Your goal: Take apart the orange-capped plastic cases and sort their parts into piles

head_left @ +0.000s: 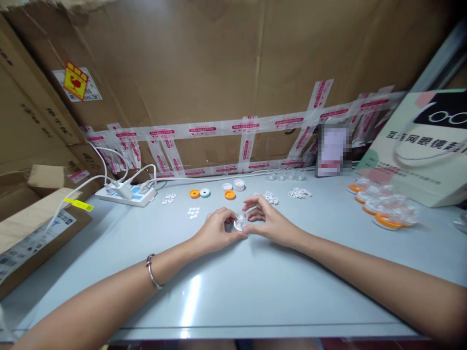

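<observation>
Near the middle of the table, a small clear plastic dome on a round white base [240, 222] sits between my two hands. My left hand [221, 226] holds its left side, with the fingers curled behind and the thumb along the front of the base. At its right side is my right hand [268, 221], with its thumb by the base edge and its fingers curved apart from the dome. Behind them lie an orange ring [229, 195], white round caps [239, 184], another orange cap [194, 194] and a white-and-teal cap [205, 193].
Small white discs [193, 212], white pegged parts [169, 198] and white cut-out pieces [299, 193] lie in groups. Clear domes [285, 175] line the back. Orange-based domed pieces [388, 221] stand right, near a paper bag [419, 146]. A power strip [126, 194] and cardboard box [44, 243] are left.
</observation>
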Demonstrator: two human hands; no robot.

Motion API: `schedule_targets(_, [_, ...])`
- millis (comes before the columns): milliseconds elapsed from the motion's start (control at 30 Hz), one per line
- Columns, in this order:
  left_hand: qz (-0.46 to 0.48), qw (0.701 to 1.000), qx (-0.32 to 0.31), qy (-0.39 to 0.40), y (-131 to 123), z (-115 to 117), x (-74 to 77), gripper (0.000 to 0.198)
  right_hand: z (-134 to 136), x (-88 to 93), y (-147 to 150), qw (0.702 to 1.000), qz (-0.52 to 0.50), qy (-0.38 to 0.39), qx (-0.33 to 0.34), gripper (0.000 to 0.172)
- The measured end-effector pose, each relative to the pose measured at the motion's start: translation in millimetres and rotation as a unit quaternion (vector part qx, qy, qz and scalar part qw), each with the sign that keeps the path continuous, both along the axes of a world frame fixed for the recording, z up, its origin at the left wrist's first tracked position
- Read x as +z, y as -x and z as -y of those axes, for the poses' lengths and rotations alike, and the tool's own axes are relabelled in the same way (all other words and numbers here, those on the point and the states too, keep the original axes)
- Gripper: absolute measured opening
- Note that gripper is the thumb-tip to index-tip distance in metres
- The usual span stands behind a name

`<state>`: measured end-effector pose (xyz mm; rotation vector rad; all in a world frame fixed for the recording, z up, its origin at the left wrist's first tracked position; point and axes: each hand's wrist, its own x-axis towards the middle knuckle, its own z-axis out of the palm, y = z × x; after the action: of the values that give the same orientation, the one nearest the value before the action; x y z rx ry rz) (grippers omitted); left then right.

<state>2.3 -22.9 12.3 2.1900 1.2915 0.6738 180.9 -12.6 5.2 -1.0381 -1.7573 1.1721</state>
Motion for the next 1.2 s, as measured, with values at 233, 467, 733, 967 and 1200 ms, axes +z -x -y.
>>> schedule_targets(233, [0.005, 1.0, 0.005, -0.005, 0, -1, -1.0, 0.031, -4, -3.8, -5, 0.999, -0.014, 0.003, 0.044, 0.033])
schedule_targets(467, [0.002, 1.0, 0.01, 0.001, 0, 0, 0.7, 0.031, -1, 2.7, -3, 0.999, -0.022, 0.026, 0.029, 0.048])
schedule_targets(733, [0.002, 1.0, 0.009, 0.006, -1, 3, 6.9, 0.023, 8, 5.8, 5, 0.998, 0.01, -0.044, 0.042, 0.016])
schedule_targets(967, [0.003, 1.0, 0.008, -0.002, 0, 2, 4.6, 0.024, 5, 4.9, 6, 0.995, 0.05, -0.083, 0.038, 0.023])
schedule_targets(1200, [-0.002, 1.0, 0.014, 0.009, 0, 3, 6.0, 0.028, 3, 13.1, 2, 0.99, 0.0, -0.134, -0.044, 0.02])
